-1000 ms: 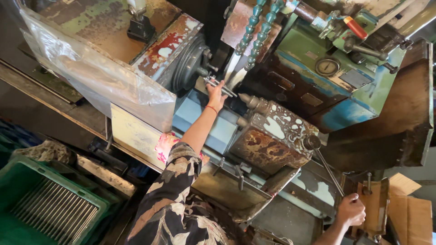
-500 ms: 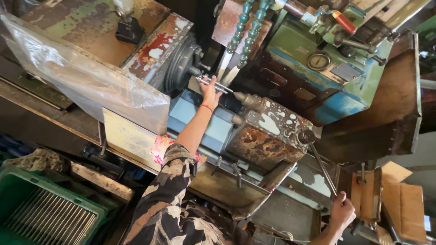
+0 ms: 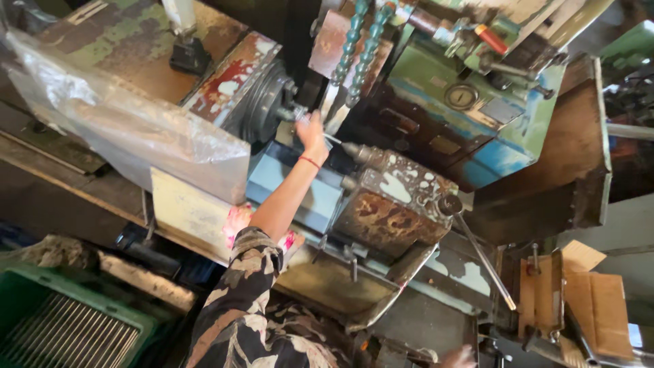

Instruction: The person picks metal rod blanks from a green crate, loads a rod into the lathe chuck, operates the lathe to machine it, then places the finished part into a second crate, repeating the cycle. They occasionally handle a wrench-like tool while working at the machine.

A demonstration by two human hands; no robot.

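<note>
We count one lathe [image 3: 409, 170], two beaded coolant hoses [image 3: 361, 41], one long lever [image 3: 480, 255], one green crate [image 3: 41, 320] — rods inside too many to count.

A person seen from above wears a short-sleeved shirt [image 3: 242, 307] with a camouflage-like pattern in brown, cream and dark tones. The left forearm is bare below the sleeve. A thin red band [image 3: 309, 161] circles the wrist of the left hand [image 3: 313, 134].

Right hand [image 3: 458, 356] cut by bottom edge; left fingers [image 3: 315, 123] perhaps hiding a small part.
</note>
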